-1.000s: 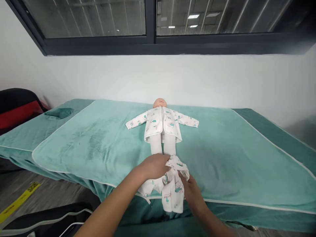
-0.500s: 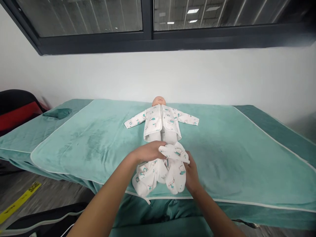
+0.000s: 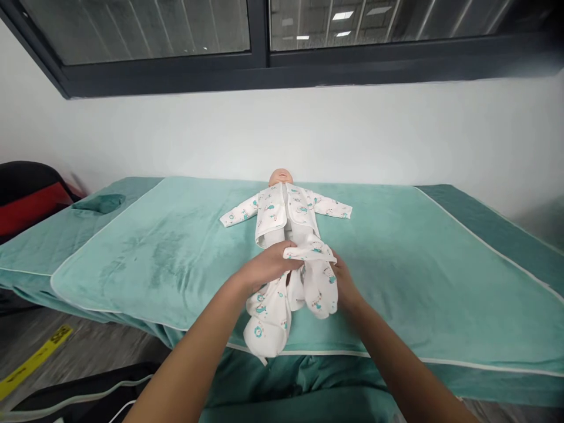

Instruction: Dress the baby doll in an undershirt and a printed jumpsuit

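A baby doll (image 3: 281,175) lies on its back, head toward the wall, arms spread in a white printed jacket (image 3: 269,212) whose front hangs apart. Over the doll's lower legs are white printed baby pants (image 3: 268,323), bunched at the waistband. My left hand (image 3: 274,263) grips the waistband's left side, fingers partly under the cloth. At the waistband's right side my right hand (image 3: 341,279) is closed on the fabric, its fingertips hidden behind it. One pant leg hangs toward the bed's front edge; the other is gathered below my right hand.
A green plush sheet (image 3: 418,276) with white piping covers the bed, which stands against a white wall under a dark-framed window (image 3: 264,64). A face hole (image 3: 99,203) is at the bed's left end. A black and red chair (image 3: 30,200) stands beyond it.
Both hands have drawn the waistband slightly up toward the doll's body. The right pant leg has risen and shifted right, and the left one hangs straighter.
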A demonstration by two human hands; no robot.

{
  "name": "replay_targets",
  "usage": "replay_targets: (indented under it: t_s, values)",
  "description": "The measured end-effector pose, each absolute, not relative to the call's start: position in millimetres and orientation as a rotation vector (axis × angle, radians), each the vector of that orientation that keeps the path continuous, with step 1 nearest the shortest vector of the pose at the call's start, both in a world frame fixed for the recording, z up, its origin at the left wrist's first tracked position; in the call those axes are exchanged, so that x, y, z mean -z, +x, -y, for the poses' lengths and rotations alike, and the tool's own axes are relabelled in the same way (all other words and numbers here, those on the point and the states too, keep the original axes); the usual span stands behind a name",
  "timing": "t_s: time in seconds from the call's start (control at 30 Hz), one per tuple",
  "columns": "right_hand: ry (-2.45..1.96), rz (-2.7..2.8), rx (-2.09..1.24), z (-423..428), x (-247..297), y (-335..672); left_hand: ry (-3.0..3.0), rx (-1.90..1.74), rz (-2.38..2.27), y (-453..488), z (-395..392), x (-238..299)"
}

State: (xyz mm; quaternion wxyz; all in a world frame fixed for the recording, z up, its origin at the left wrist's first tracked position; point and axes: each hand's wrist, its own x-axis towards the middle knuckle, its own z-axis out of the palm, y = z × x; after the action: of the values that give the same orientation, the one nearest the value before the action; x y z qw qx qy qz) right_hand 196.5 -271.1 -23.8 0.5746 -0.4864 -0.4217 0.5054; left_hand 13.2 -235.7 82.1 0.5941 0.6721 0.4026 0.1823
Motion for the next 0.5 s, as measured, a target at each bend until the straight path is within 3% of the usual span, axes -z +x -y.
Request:
replay_targets:
  t_s: [0.27, 0.5]
  values:
    - [-1.087, 0.953, -1.259, 260.6, 8.9, 208.9, 1.499, -0.283, -0.770, 2.5, 221.7, -102.7]
    - [-1.134, 0.885, -1.181, 246.2, 29.0, 203.4, 1.866, -0.702, -1.241, 25.2, 207.4, -76.3]
